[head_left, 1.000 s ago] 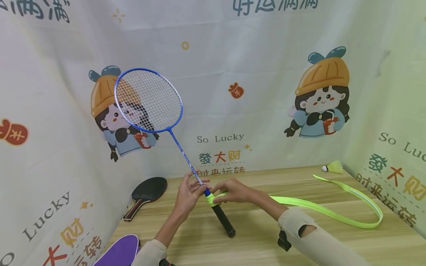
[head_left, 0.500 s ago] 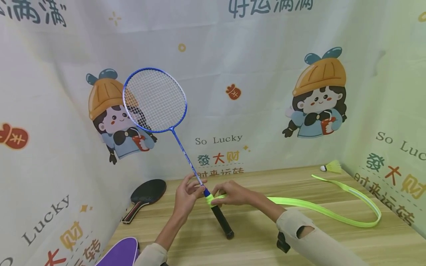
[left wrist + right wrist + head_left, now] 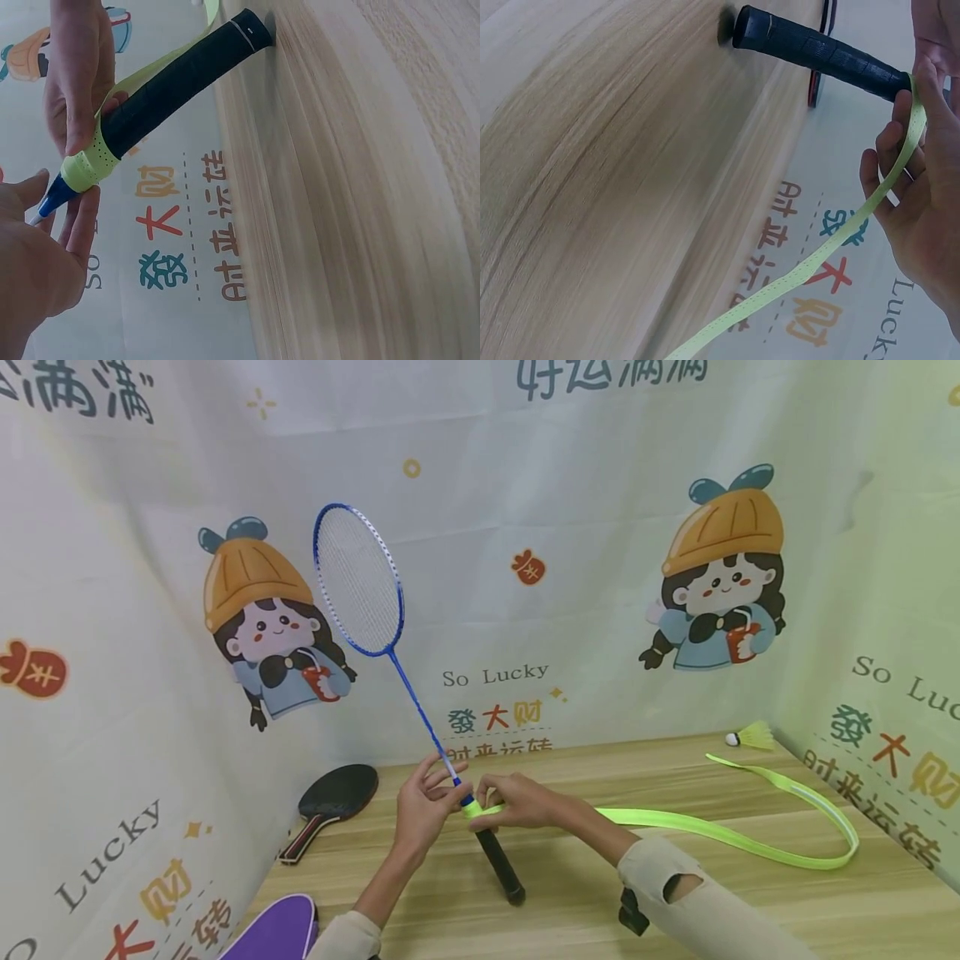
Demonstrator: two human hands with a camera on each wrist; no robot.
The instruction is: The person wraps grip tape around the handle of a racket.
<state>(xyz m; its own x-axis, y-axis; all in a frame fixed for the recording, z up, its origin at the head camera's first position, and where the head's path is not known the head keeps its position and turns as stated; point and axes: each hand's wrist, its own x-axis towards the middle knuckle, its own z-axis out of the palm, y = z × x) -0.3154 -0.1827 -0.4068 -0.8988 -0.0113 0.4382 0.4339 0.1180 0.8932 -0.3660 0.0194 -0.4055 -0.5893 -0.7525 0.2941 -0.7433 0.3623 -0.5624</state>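
A blue and white badminton racket (image 3: 360, 581) is held tilted over the table, head up and to the left. My left hand (image 3: 422, 810) holds it by the lower shaft, with thumb and fingers at the blue cone (image 3: 56, 196). Just below the cone, turns of yellow-green grip tape (image 3: 88, 169) wrap the top of the black handle (image 3: 184, 82). My right hand (image 3: 521, 802) pinches the tape against the handle there. From that hand the loose tape (image 3: 780, 285) runs off and lies in a long curve on the right of the table.
A black table tennis bat (image 3: 337, 793) lies on the left of the wooden table (image 3: 592, 893). In front of it is a purple thing with a rounded edge (image 3: 277, 927), partly out of view. A yellow shuttlecock (image 3: 752, 737) lies at the back right. Printed cloth (image 3: 465, 410) encloses the table.
The racket has turned about its long axis, so its head looks narrower and sits farther right. Both hands keep their places at the cone and tape.
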